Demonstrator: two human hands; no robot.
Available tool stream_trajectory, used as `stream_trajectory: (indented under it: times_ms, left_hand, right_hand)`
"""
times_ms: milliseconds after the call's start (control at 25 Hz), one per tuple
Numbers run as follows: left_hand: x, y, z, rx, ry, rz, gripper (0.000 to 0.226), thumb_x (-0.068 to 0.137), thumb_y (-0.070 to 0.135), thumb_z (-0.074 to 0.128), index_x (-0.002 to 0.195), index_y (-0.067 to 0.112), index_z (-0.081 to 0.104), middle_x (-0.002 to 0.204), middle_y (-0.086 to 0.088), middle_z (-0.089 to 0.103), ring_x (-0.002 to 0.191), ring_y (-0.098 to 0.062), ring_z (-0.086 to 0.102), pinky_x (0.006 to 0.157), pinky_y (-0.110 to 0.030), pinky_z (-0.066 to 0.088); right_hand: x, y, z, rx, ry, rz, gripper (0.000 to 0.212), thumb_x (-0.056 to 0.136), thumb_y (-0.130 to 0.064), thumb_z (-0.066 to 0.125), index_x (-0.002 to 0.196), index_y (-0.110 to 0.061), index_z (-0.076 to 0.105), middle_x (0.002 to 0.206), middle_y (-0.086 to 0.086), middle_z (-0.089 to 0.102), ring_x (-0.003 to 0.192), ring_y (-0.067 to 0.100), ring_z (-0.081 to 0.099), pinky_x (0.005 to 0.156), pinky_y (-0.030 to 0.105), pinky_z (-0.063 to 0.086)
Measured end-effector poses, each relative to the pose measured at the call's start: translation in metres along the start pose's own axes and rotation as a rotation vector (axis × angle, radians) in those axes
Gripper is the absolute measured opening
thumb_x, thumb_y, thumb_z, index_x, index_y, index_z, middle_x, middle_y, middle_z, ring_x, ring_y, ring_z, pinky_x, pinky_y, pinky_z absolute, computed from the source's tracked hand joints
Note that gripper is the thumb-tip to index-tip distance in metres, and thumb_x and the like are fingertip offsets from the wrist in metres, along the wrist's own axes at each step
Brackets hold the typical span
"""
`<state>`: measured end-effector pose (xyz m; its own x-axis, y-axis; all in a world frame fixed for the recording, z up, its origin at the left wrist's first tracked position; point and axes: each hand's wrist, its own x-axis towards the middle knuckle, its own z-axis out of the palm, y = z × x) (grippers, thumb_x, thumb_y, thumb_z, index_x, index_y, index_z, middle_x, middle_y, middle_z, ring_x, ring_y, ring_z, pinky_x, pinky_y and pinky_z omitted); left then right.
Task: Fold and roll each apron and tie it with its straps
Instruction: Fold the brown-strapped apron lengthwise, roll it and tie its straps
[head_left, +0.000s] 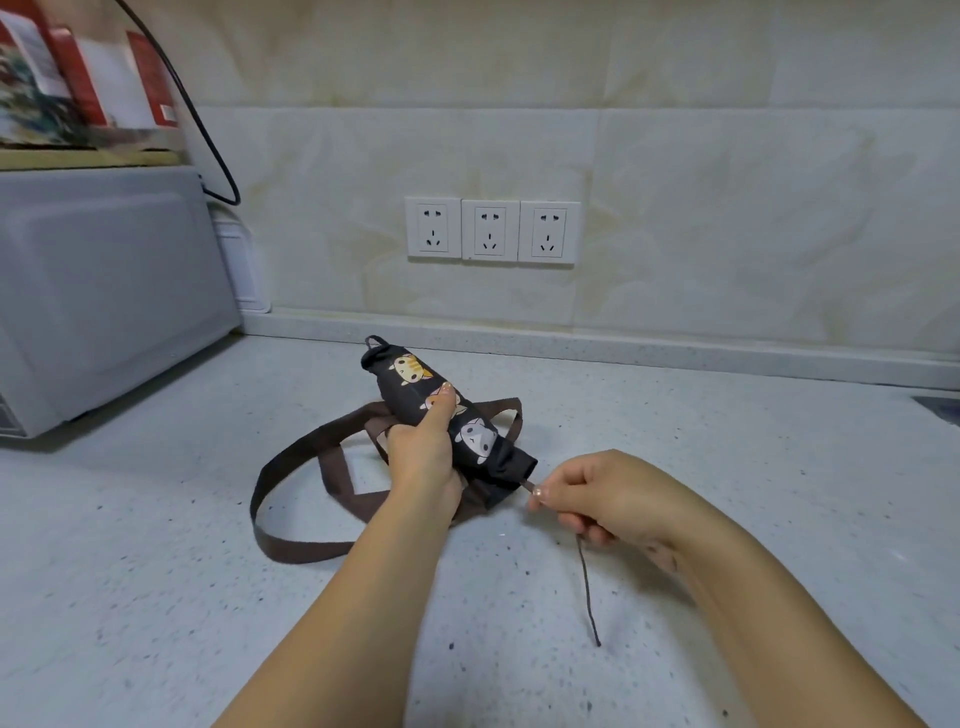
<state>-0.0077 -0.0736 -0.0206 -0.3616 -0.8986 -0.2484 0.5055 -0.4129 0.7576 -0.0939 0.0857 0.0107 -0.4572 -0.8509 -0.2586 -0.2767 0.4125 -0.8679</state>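
Note:
A black apron with cartoon cats (415, 375) is rolled into a tight bundle, lying slantwise on the speckled white counter (727, 467). My left hand (426, 457) grips the roll round its middle, thumb on top. A wide brown strap (291, 467) loops out on the counter to the left of the roll, and another brown piece (511, 410) shows behind it. My right hand (597, 499) pinches a thin brown tie string (587, 582) just off the roll's near end; the string's loose end trails down toward me.
A grey microwave (104, 291) stands at the left with boxes on a shelf (78, 83) above it and a black cable (208, 135) hanging down. Three wall sockets (491, 231) sit on the tiled wall behind. A dark edge (940, 408) shows at far right.

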Motion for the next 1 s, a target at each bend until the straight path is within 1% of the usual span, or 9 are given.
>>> stream_trajectory:
  times_ms: [160,320,400,480,600,680,760,880,1000]
  left_hand:
    - [0.003,0.006,-0.004,0.015,0.044,0.045,0.032,0.086,0.014,0.074,0.109,0.001,0.057,0.092,-0.015,0.069,0.063,-0.023,0.072,0.067,-0.039,0.061]
    - [0.006,0.003,-0.010,0.397,0.011,0.133,0.045,0.079,0.032,0.077,0.111,0.004,0.061,0.099,-0.012,0.072,0.085,-0.026,0.072,0.081,-0.041,0.059]
    - [0.000,0.005,-0.012,0.568,-0.118,0.185,0.038,0.080,0.034,0.077,0.105,0.007,0.066,0.093,-0.007,0.075,0.082,-0.022,0.073,0.074,-0.034,0.059]
    - [-0.012,0.007,-0.009,0.629,-0.253,0.178,0.031,0.082,0.032,0.077,0.100,0.009,0.069,0.087,-0.005,0.076,0.081,-0.021,0.074,0.075,-0.035,0.059]
    - [-0.023,0.002,-0.005,0.605,-0.465,0.097,0.028,0.084,0.033,0.075,0.101,0.011,0.073,0.096,-0.010,0.076,0.091,-0.027,0.073,0.091,-0.044,0.056]
    - [-0.030,-0.003,-0.002,0.507,-0.584,0.037,0.029,0.084,0.031,0.075,0.109,0.018,0.071,0.107,-0.014,0.073,0.101,-0.030,0.070,0.093,-0.046,0.054]
    - [-0.032,-0.007,0.000,0.490,-0.634,0.003,0.051,0.080,0.036,0.077,0.123,0.014,0.061,0.112,-0.014,0.071,0.104,-0.029,0.069,0.093,-0.043,0.054]
    - [-0.038,-0.009,0.002,0.542,-0.674,-0.082,0.053,0.076,0.044,0.074,0.115,0.008,0.067,0.109,-0.012,0.073,0.105,-0.025,0.069,0.096,-0.039,0.051]
    - [-0.041,-0.005,0.001,0.500,-0.720,-0.142,0.045,0.078,0.036,0.068,0.111,0.004,0.068,0.106,-0.013,0.073,0.100,-0.023,0.070,0.087,-0.032,0.055]
  right_hand:
    - [-0.009,-0.007,-0.007,-0.095,-0.059,-0.052,0.018,0.093,-0.026,0.061,0.084,-0.019,0.076,0.055,-0.006,0.052,0.051,0.011,0.042,0.052,0.019,0.037]
    - [-0.020,-0.013,-0.017,-0.247,-0.028,-0.085,0.019,0.092,-0.028,0.060,0.081,-0.028,0.075,0.061,-0.009,0.055,0.057,0.009,0.047,0.062,0.023,0.039]
    - [-0.020,-0.014,-0.019,-0.348,0.102,-0.159,0.019,0.094,-0.027,0.058,0.084,-0.030,0.073,0.076,-0.012,0.060,0.068,0.009,0.053,0.068,0.023,0.041]
    - [-0.009,-0.013,-0.018,-0.412,0.358,-0.266,0.018,0.096,-0.023,0.055,0.088,-0.027,0.071,0.088,-0.011,0.060,0.079,0.008,0.056,0.069,0.017,0.041]
    - [0.008,-0.005,-0.011,-0.231,0.600,-0.355,0.016,0.092,-0.017,0.061,0.088,-0.025,0.074,0.085,-0.014,0.062,0.077,-0.001,0.055,0.065,0.007,0.037]
    - [0.014,-0.003,-0.007,-0.082,0.591,-0.317,0.014,0.088,-0.018,0.066,0.080,-0.026,0.075,0.080,-0.015,0.067,0.074,-0.003,0.058,0.064,0.008,0.038]
    - [0.017,-0.002,-0.003,-0.003,0.579,-0.276,0.014,0.087,-0.017,0.067,0.078,-0.025,0.074,0.075,-0.014,0.067,0.070,0.000,0.059,0.064,0.017,0.041]
    - [0.024,0.002,0.006,-0.122,0.623,-0.277,0.015,0.089,-0.013,0.063,0.092,-0.020,0.077,0.090,-0.004,0.065,0.081,0.012,0.062,0.067,0.019,0.044]
    - [0.024,0.002,0.008,-0.157,0.648,-0.280,0.014,0.090,-0.015,0.064,0.099,-0.017,0.074,0.096,-0.004,0.048,0.075,0.005,0.055,0.054,0.007,0.040]
